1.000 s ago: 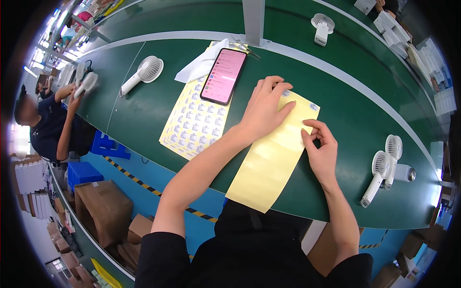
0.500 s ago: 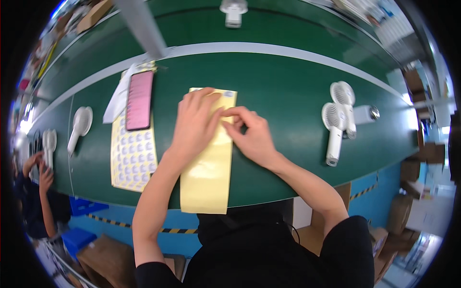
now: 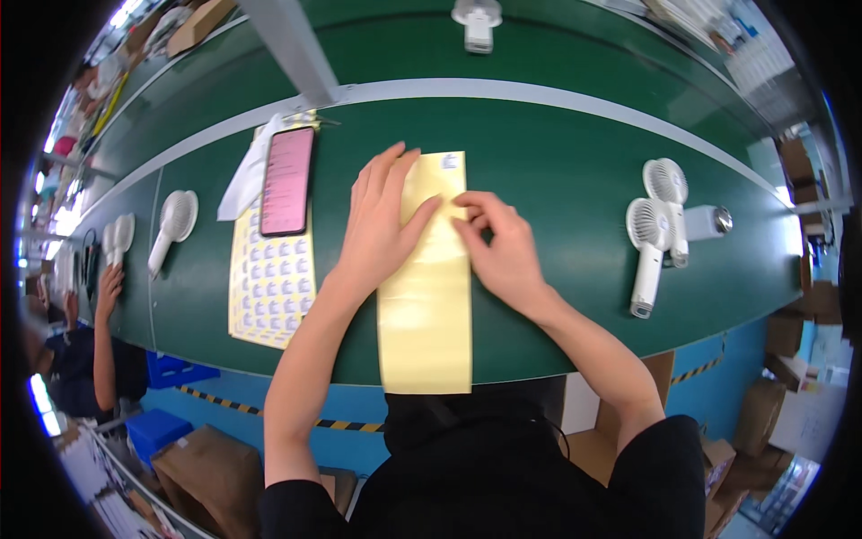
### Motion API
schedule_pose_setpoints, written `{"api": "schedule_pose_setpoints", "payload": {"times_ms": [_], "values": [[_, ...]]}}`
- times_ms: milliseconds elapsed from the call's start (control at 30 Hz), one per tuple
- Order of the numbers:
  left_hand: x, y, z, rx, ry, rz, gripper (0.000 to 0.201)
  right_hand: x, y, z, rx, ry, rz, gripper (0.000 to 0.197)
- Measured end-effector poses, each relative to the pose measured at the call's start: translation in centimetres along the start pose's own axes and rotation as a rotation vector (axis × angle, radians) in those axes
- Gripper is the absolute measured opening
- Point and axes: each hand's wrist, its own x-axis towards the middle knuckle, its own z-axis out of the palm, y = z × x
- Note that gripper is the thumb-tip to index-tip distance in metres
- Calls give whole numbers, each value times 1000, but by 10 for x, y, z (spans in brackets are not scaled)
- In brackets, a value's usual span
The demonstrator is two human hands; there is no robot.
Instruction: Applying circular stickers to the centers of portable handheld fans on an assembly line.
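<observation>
- Yellow label backing sheet [image 3: 426, 332] is lying lengthwise at the centre of the frame on the green table [image 3: 557, 162], its lower end jutting past the near edge.
- One small printed label [image 3: 449, 162] is sitting at the sheet's upper right corner, with glossy yellow showing below it.
- Left hand [image 3: 373, 229] is resting over the sheet's upper left part, fingers stretched out and lying close together, thumb standing apart toward the middle. Such a flat hold is probably serving well, spreading pressure rather than creasing the paper.
- Right hand [image 3: 505, 247] is reaching over the sheet's right edge, thumb and index finger bent with their tips near each other; whether they are pinching anything, I cannot tell.
- Good handling is likely depending on the fingertips working low to the surface, with the left hand bracing close by so the thin sheet is not buckling.
- The overhanging end is probably calling for care, since clothing brushing it could be skewing the sheet.
- Left of centre, a smartphone [image 3: 287, 180] is lying on a printed label sheet [image 3: 272, 292]; the left forearm is passing close to that sheet's lower corner, so lifting the elbow slightly may be helping.
</observation>
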Motion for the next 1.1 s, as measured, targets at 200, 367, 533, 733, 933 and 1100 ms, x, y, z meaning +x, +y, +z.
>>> {"api": "schedule_pose_setpoints", "payload": {"times_ms": [200, 367, 533, 733, 933, 1100], "values": [[12, 2, -14, -697, 47, -569, 73, -1, -5, -13, 491, -52, 218, 22], [12, 7, -22, -1085, -66, -615, 68, -2, -5, -13, 436, -102, 177, 24], [12, 5, -16, -1175, 146, -567, 63, -3, -2, -12, 348, -83, 86, 26], [8, -3, -12, -952, -17, -489, 37, -3, -2, -9, 239, -50, 63, 30], [9, 1, -21, -948, -99, -516, 35, -4, -6, -6, 220, -43, 63, 38], [7, -3, -15, -908, -119, -435, 37, 1, -22, -10, 426, -98, 285, 40]]}}
